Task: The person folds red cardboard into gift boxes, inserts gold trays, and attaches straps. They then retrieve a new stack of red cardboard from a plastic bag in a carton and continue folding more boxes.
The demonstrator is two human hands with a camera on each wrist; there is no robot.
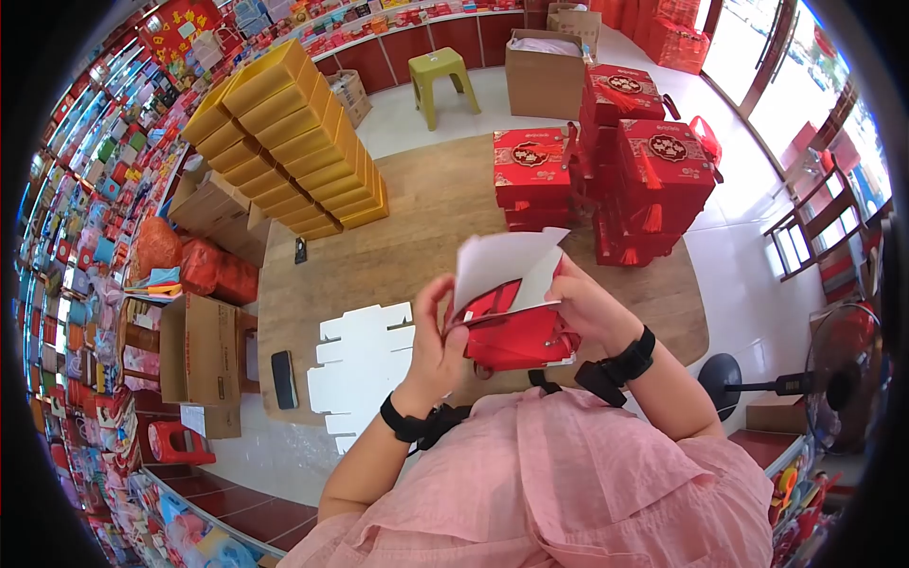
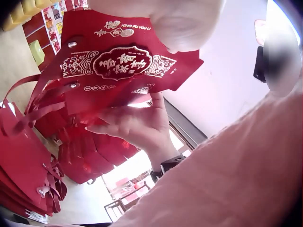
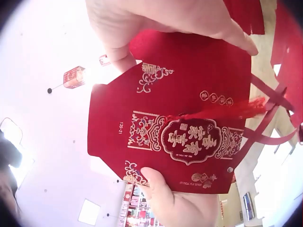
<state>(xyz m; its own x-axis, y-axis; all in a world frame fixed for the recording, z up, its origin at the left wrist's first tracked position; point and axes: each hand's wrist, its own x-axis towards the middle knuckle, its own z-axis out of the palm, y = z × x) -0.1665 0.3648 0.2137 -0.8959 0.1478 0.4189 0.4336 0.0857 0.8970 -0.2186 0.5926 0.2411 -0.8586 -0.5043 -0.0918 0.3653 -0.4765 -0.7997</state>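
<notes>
Both hands hold a red gift box [image 1: 516, 343] in front of the chest. Its white-lined flaps [image 1: 502, 265] stand up. The left hand [image 1: 437, 346] grips the left side, its thumb over the printed face in the left wrist view. On the right side, the right hand [image 1: 597, 308] pinches the edge by a flap, thumb and fingers spread around the red card [image 3: 194, 75] in the right wrist view. Gold lettering, a red tassel [image 3: 222, 111] and ribbon handles [image 3: 267, 94] show on this card. Part of the box is hidden behind the fingers.
A flat white die-cut card [image 1: 365, 364] lies left on the wooden table [image 1: 426, 189], beside a black phone [image 1: 284, 379]. Stacked yellow boxes [image 1: 303, 142] stand at the far left, finished red boxes [image 1: 653, 180] at the far right. A fan [image 1: 838, 379] stands to the right.
</notes>
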